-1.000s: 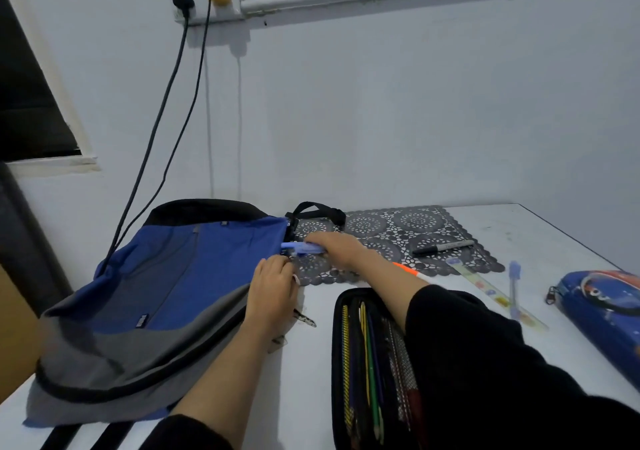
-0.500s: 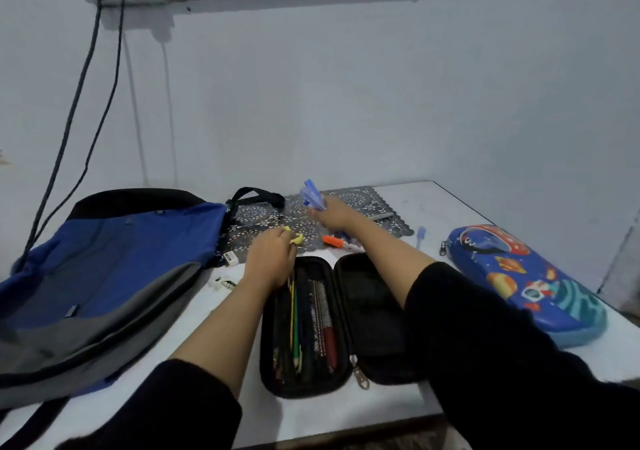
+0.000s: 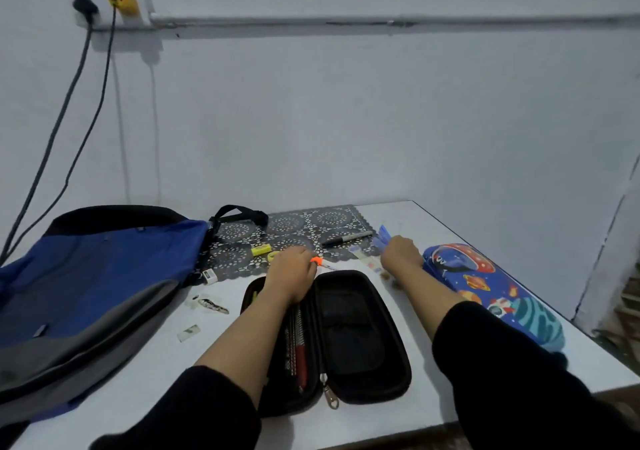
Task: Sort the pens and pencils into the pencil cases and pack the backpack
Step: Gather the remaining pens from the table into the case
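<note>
Your right hand [image 3: 401,255] grips blue plastic pens [image 3: 381,238] beside the blue space-print pencil case [image 3: 485,287]; your left hand [image 3: 292,271] pinches an orange-capped white pen [image 3: 318,261] just beyond the open black zip case [image 3: 360,338].

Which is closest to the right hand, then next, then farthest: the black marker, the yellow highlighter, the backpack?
1. Black marker, on the mat just left of the right hand.
2. Yellow highlighter, farther left on the mat.
3. Backpack, far left.
</note>
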